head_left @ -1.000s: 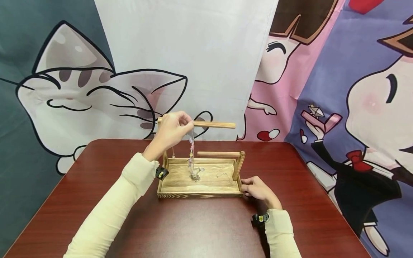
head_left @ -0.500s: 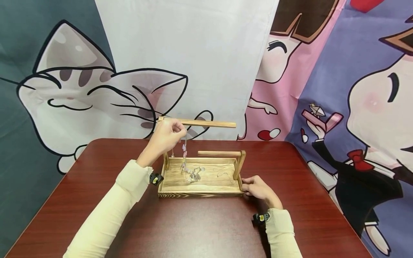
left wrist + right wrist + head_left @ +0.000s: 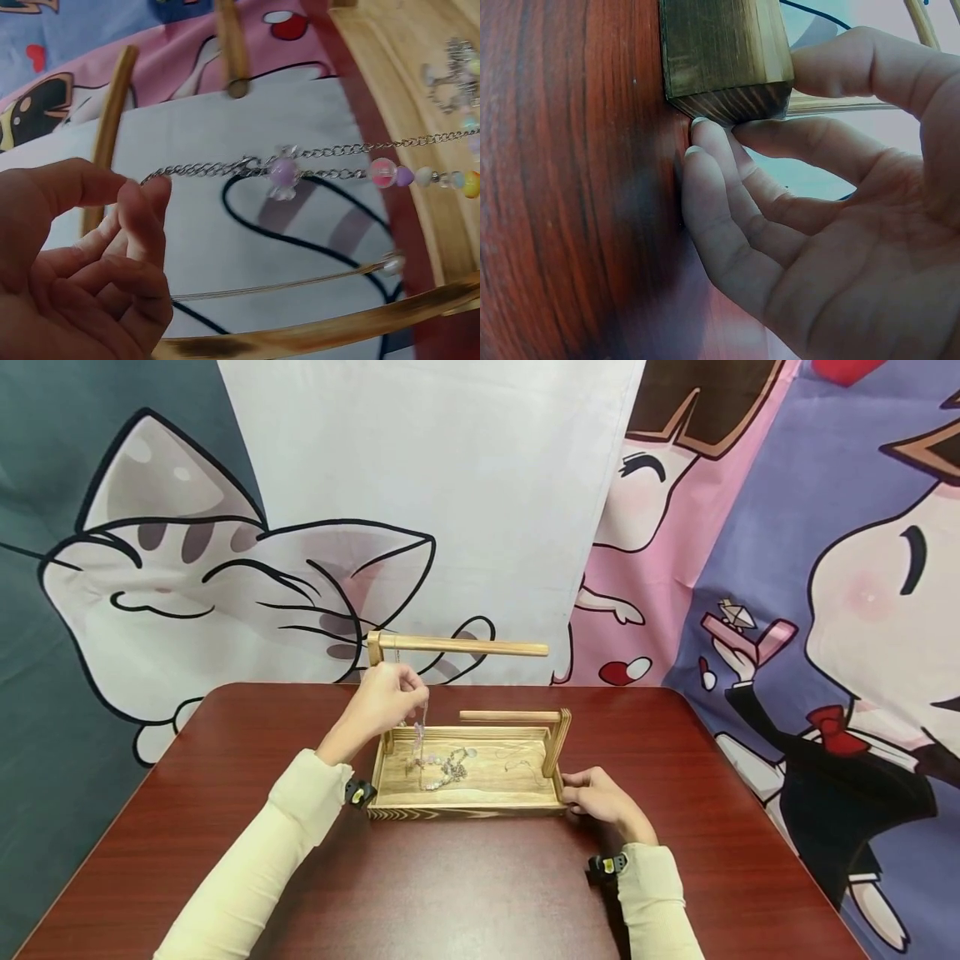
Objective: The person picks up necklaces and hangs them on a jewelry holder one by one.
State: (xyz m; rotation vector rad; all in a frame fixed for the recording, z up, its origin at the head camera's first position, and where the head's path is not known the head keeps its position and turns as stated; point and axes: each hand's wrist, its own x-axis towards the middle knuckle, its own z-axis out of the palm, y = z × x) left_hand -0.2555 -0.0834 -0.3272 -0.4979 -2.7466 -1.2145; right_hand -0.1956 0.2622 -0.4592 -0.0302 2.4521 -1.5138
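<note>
My left hand (image 3: 386,697) pinches the end of a silver chain, part of a beaded necklace (image 3: 283,171) with a purple candy-shaped bead and coloured round beads. The necklace hangs at the left side of a wooden jewelry stand (image 3: 465,813), its lower part reaching into the tray base. Close to the left hand, a thin gold chain with a pearl pendant (image 3: 391,262) hangs from the upper bar. My right hand (image 3: 600,797) grips the tray's right end; in the right wrist view, thumb and fingers lie on opposite sides of the wooden corner (image 3: 727,56).
An upper bar (image 3: 480,647) spans above the tray from the left post. A lower bar (image 3: 510,717) extends from the right post (image 3: 556,745). Tangled silver chain (image 3: 452,768) and a thin chain (image 3: 517,766) lie in the tray, on a reddish-brown table (image 3: 480,885).
My left hand has moved left and down from the upper bar, lowering the beaded necklace further into the tray. The right hand stays at the tray's right end.
</note>
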